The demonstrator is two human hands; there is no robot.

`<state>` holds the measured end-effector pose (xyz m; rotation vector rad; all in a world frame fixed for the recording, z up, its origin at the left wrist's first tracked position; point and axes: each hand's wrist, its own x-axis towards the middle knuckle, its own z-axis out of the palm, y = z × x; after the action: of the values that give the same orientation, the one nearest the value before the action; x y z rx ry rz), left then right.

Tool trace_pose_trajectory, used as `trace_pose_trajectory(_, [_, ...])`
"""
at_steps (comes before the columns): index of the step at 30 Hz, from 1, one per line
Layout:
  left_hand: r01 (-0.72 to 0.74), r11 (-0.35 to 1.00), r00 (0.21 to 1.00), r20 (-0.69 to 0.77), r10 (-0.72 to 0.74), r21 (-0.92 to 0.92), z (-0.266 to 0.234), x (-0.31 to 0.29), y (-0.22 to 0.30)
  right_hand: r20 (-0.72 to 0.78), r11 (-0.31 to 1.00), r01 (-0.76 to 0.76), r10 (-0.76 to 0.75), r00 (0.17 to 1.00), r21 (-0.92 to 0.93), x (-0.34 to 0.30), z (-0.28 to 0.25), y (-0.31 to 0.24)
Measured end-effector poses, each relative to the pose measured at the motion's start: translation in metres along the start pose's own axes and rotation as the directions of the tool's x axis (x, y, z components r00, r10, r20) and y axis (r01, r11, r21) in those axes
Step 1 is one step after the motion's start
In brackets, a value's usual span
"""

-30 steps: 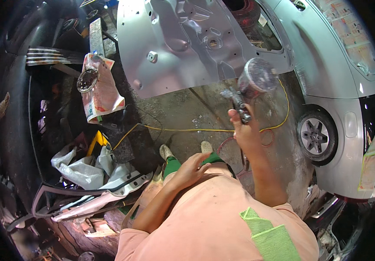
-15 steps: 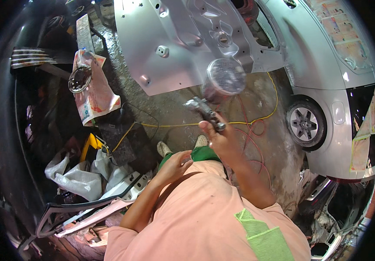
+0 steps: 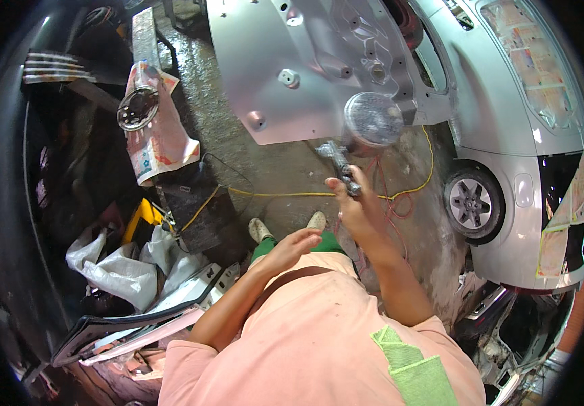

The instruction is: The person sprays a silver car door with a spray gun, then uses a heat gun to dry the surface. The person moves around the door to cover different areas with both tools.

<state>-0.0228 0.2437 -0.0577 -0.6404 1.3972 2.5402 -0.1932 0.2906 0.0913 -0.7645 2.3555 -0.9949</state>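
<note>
Wet concrete floor (image 3: 285,169) noted underfoot, cluttered toward 9 o'clock. Logged bare silver door panel (image 3: 305,81) at 12 o'clock, close beside car (image 3: 508,101) at 2 to 3 o'clock.

Found spray gun (image 3: 341,161) just above centre, cup (image 3: 373,120) on top, nozzle toward panel's lower edge. Recorded right hand (image 3: 358,210) closed round gun's handle at 5 o'clock of cup; could not tell trigger finger. Recorded left hand (image 3: 292,245) at 7 o'clock of gun, fingers spread, holding nothing, over knee.

Traced yellow hose (image 3: 285,195) across floor from 9 to 3 o'clock, just ahead of shoes (image 3: 259,229). Marked red cable (image 3: 390,203) looped at 4 o'clock of gun.

Risks, judged only:
- Snagging of hose or cable under a shoe; jerking of gun off its line.
- Slipping on wet floor while crouched.
- Drifting of spray onto car's unmasked paint, given nearness.
- Knocking cup against panel edge; tipping of propped panel.
- Tilting gun too far; spilling from cup.
</note>
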Motion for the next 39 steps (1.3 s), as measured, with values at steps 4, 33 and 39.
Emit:
trace_pose_trajectory(4, [0.028, 0.869, 0.999, -0.022, -0.044, -0.494, -0.02, 0.018, -0.021, 0.14, 0.995, 0.097, -0.097, 0.985, 0.01, 0.023, 0.069, 0.002])
trace_pose_trajectory(33, [0.108, 0.855, 0.962, 0.271, 0.039, -0.508, 0.036, 0.095, 0.073, -0.266, 0.991, -0.133, 0.134, 0.955, 0.022, 0.062, -0.032, -0.045])
trace_pose_trajectory(39, [0.1, 0.751, 0.99, 0.142, -0.009, -0.652, -0.004, 0.071, 0.034, 0.066, 0.999, -0.011, 0.014, 0.998, -0.05, 0.091, 0.057, -0.052])
